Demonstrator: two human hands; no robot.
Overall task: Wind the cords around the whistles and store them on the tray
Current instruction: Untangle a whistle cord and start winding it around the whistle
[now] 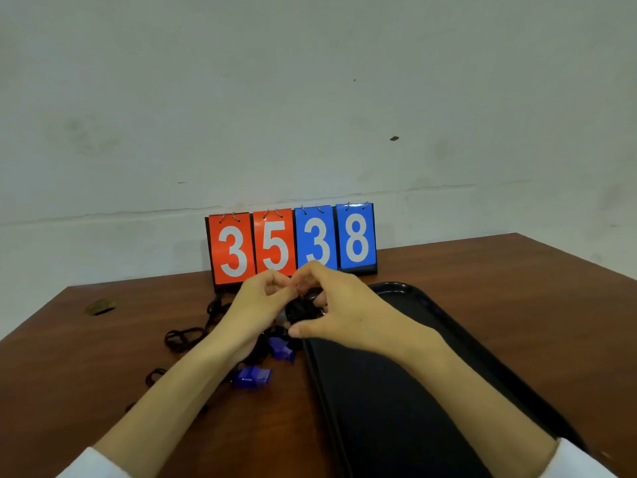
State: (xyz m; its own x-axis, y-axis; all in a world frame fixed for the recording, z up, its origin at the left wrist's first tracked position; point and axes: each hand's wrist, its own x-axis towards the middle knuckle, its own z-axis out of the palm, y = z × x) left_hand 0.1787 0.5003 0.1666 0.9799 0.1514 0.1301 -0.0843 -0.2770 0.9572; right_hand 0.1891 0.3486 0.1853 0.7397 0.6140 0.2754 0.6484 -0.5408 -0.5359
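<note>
My two hands meet above the table's middle, just left of the black tray (448,326). Between them is a dark whistle wrapped in black cord (303,310). My right hand (341,305) grips it from the right, thumb below, fingers curled over the top. My left hand (262,298) pinches something small at the top of the bundle; it looks like the cord's end. Two blue whistles lie on the table below my hands, one (281,348) near the tray's edge and one (251,376) closer to me. Their loose black cords (182,336) trail to the left.
A flip scoreboard (291,243) reading 3 5 3 8 stands at the table's far edge behind my hands. A small brown scrap (100,307) lies at the far left of the brown table (499,270). A white wall rises behind.
</note>
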